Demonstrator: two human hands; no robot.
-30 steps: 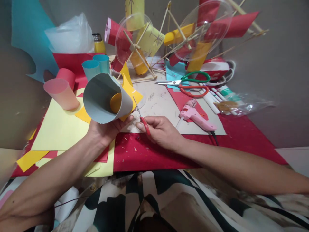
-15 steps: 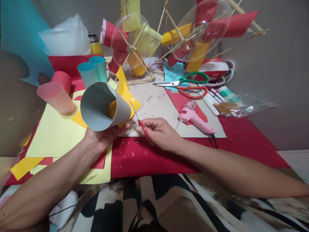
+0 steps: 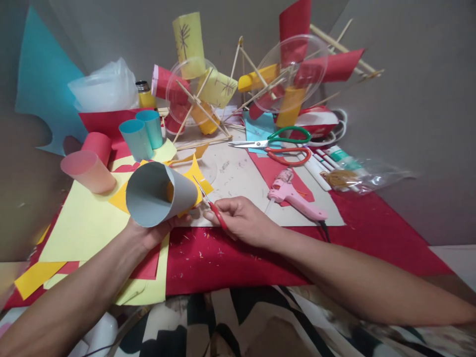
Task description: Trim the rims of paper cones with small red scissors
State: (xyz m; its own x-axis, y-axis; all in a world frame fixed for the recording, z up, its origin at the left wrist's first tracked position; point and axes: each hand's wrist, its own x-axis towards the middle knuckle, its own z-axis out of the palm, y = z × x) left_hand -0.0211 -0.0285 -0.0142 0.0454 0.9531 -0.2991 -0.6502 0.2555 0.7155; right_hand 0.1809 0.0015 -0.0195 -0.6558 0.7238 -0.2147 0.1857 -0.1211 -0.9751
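My left hand (image 3: 154,230) is closed around a rolled tube of pale blue paper (image 3: 156,193), its open mouth facing me. A piece of orange-yellow paper (image 3: 195,181) is stuck at the tube's far end and shows inside it. My right hand (image 3: 241,220) is closed on small red-handled scissors (image 3: 210,203), whose blades point up and left at the orange-yellow paper's edge. Both hands hover just above a red sheet (image 3: 238,253) and a beige board (image 3: 245,183).
Pink paper cups (image 3: 87,168) and blue paper cups (image 3: 143,136) stand at the left on yellow sheets (image 3: 87,218). A pink glue gun (image 3: 295,198), large green and red scissors (image 3: 282,144) and glue sticks (image 3: 323,166) lie to the right. Paper-and-stick wheels (image 3: 193,94) stand behind.
The camera tilted up, so everything sits lower in view. My left hand lowered the tube a little; the scissors stay at the orange-yellow paper's edge.
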